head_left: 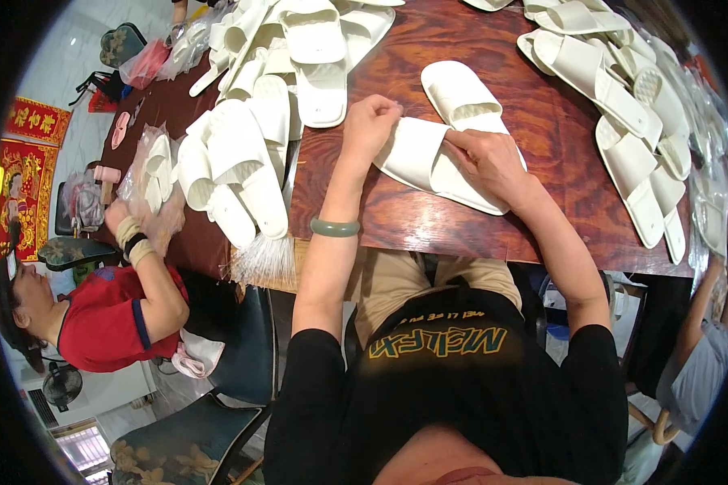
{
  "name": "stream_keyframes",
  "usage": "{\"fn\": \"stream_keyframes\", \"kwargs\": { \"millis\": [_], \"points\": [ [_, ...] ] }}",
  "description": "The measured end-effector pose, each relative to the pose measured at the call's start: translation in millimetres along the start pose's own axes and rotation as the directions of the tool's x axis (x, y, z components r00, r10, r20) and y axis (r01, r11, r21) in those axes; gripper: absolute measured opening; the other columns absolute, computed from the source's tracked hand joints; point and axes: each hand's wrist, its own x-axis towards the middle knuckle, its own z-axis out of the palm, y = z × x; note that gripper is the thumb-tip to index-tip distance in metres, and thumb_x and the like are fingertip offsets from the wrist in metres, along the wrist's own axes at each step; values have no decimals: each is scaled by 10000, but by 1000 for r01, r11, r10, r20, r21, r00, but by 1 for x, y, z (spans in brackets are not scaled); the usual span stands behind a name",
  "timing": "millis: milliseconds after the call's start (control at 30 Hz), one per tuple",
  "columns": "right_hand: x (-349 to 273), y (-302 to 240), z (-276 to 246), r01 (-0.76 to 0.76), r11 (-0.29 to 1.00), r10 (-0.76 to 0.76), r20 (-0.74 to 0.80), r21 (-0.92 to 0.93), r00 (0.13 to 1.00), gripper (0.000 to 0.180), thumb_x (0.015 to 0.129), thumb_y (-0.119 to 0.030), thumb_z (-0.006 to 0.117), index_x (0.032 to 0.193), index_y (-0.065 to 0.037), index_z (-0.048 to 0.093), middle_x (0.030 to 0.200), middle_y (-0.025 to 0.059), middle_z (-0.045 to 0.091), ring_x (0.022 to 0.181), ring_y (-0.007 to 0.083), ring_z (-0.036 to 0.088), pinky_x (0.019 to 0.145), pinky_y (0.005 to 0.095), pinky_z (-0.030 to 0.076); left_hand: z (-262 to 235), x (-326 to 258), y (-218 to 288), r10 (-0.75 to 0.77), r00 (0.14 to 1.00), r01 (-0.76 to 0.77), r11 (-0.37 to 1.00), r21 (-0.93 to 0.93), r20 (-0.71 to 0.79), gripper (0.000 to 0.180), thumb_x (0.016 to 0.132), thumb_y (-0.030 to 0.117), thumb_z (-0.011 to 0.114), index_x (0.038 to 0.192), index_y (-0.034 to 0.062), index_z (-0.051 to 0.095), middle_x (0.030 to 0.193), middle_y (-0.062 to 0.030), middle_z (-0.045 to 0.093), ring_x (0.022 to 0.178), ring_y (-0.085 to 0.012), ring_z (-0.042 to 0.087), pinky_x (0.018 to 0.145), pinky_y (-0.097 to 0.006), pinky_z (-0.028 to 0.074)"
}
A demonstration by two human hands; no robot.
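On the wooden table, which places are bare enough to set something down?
Bare tabletop lies between the right hand and the right-side slipper heap, and between the left-side slipper pile and the slipper beyond that hand. Crowded: both sides.

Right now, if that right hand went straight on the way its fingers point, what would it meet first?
Likely the smooth, broad-banded white slipper against the right hand; exact depth there is unclear.
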Motion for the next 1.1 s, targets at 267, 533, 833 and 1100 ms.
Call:
{"fn": "stream_keyframes", "kwargs": {
  "millis": [267,533,833,1100],
  "points": [
    [-14,-13,-88,-68,993,44,236,94,971,121,781,-87,550,859,-14,606,795,160,592,787,343,579,668,420,457,-14,0,11,45,989,-88,942,-323,-139,147,869,117,569,930,-11,609,811,14,580,758,-57,502,683,-190,398],
    [-30,-36,-112,-38,973,90,222,-229,971,296,685,28,538,977,1,582,887,115,574,833,302,550,702,373,471,24,45,53,204,947,-83,900,-428,246,184,904,158,502,925,-18,551,898,-59,597,800,-133,531,725,-259,424],
    [-42,-18,-62,143,990,-137,246,-7,960,254,695,-22,546,947,2,557,827,126,545,785,279,543,678,366,462,43,54,42,104,970,-32,950,-311,218,161,913,151,489,925,7,559,853,-16,579,760,-79,497,682,-219,414],
    [-18,7,-57,22,946,-131,321,322,938,136,778,-47,565,898,-1,609,790,155,571,778,325,563,687,385,464,45,58,36,119,963,-31,941,-336,244,169,921,157,480,949,5,548,877,-36,597,799,-88,517,713,-225,416]
  ]
}}
